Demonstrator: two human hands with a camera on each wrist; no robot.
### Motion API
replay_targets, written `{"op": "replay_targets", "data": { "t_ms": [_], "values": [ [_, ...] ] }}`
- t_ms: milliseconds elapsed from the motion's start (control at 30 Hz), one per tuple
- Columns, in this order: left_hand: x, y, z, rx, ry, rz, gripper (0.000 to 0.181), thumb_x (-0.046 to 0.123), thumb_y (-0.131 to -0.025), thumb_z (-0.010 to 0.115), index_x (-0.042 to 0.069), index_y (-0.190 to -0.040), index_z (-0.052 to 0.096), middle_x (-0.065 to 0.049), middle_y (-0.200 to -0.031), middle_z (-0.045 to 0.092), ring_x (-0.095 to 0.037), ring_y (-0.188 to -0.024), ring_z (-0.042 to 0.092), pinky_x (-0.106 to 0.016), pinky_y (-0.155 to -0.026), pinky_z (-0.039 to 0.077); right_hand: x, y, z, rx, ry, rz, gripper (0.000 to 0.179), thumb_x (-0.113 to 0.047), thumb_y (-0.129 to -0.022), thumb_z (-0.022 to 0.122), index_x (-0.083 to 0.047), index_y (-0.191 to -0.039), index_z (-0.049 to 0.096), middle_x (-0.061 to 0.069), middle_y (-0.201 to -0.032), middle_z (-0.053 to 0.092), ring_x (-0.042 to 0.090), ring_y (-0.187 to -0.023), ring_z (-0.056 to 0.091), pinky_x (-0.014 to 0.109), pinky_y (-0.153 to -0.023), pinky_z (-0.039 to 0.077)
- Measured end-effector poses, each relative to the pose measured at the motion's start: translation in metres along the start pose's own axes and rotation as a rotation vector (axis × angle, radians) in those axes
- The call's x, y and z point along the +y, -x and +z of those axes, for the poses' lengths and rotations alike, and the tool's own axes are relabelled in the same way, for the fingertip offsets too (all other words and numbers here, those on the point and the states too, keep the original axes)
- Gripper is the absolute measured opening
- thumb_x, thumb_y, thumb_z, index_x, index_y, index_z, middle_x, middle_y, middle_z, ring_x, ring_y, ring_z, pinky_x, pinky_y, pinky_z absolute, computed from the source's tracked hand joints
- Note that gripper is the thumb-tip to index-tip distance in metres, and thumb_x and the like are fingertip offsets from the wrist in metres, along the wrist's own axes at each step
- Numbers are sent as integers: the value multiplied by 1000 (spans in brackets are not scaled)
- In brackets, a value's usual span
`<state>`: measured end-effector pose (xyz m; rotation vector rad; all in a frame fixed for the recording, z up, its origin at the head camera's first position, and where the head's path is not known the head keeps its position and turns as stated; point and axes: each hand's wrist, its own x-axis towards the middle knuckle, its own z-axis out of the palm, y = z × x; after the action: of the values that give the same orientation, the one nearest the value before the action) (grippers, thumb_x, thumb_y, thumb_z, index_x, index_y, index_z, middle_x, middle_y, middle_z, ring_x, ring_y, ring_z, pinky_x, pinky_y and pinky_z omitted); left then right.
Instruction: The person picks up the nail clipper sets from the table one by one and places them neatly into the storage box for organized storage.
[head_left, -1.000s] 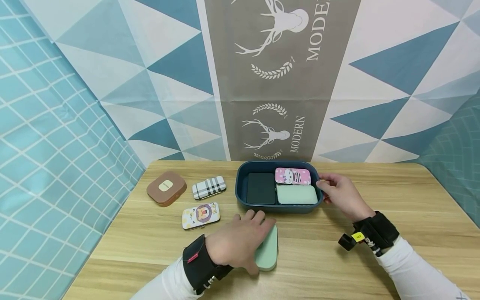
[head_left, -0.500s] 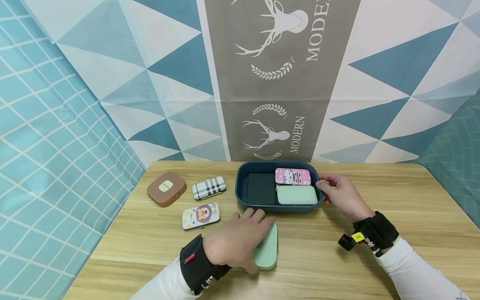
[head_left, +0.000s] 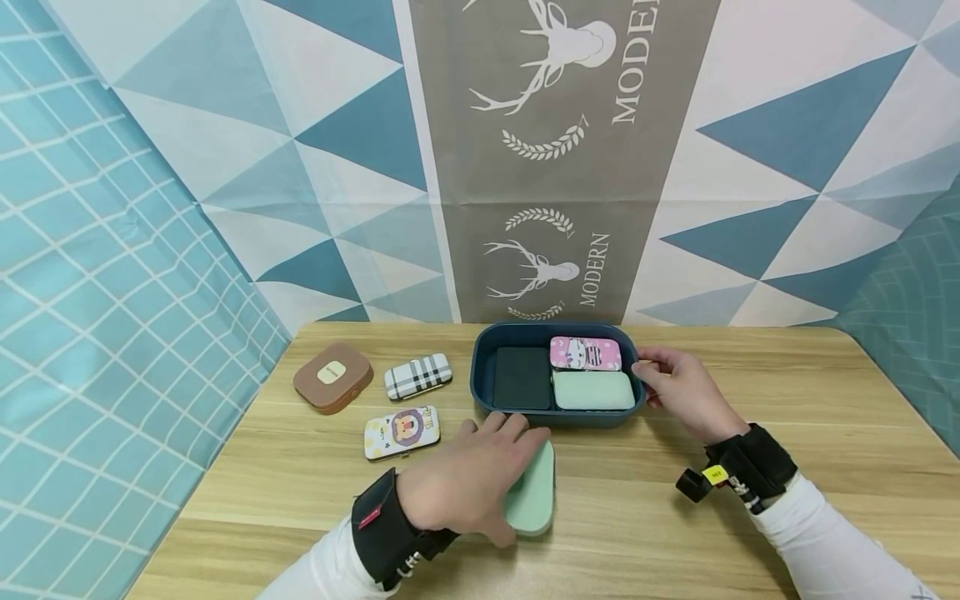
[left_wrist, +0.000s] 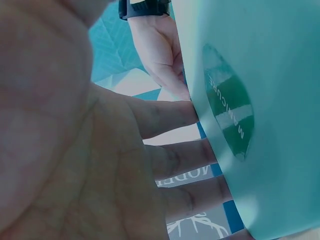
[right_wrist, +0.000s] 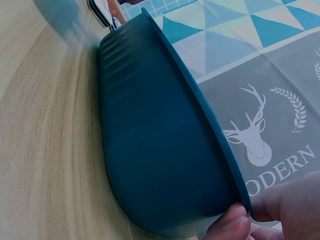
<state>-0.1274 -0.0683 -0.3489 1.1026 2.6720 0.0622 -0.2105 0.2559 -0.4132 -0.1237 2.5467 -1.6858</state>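
"What's changed since a second ago?"
"My left grip, holding the pale green, rounded rectangular case, has brought it slightly nearer the navy-blue oblong box. My right grip pinches the box's end, as before."
"And the left wrist view?"
"A leaf-shaped green label, mostly hidden from the head view."

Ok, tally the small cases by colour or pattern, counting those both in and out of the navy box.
Brown case: 1
Plaid case: 1
Lion-print case: 1
Light green: 2 (outer case, inner case)
Dark case: 1
Pink case: 1
Total: 7
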Motion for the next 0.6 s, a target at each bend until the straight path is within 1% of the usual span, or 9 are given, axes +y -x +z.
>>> {"op": "replay_targets", "data": {
  "t_ms": [167, 433, 600],
  "values": [
    [1, 2, -4, -3, 8, -14, 109, 45, -67, 99, 21, -158, 44, 2, -142, 52, -22, -126, 49, -46, -98, 49, 0, 0, 0, 2, -1, -4, 50, -17, -112, 56, 12, -151, 47, 17, -102, 60, 19, -75, 59, 31, -66, 56],
    [-2, 3, -6, 23, 5, -14, 110, 46, -68, 98, 19, -159, 44, 2, -139, 52, -20, -120, 48, -43, -94, 49, 1, 0, 0, -5, -25, -4, 50, -16, -112, 55, 12, -153, 45, 18, -103, 59, 18, -74, 58, 30, -65, 55],
    [-4, 3, -8, 33, -1, -19, 111, 45, -68, 97, 18, -161, 43, 2, -142, 52, -21, -120, 48, -44, -94, 49, 1, 0, 1, -1, -21, -3, 50, -17, -112, 55, 12, -152, 46, 18, -103, 59, 19, -74, 58, 29, -65, 55]
  ]
}}
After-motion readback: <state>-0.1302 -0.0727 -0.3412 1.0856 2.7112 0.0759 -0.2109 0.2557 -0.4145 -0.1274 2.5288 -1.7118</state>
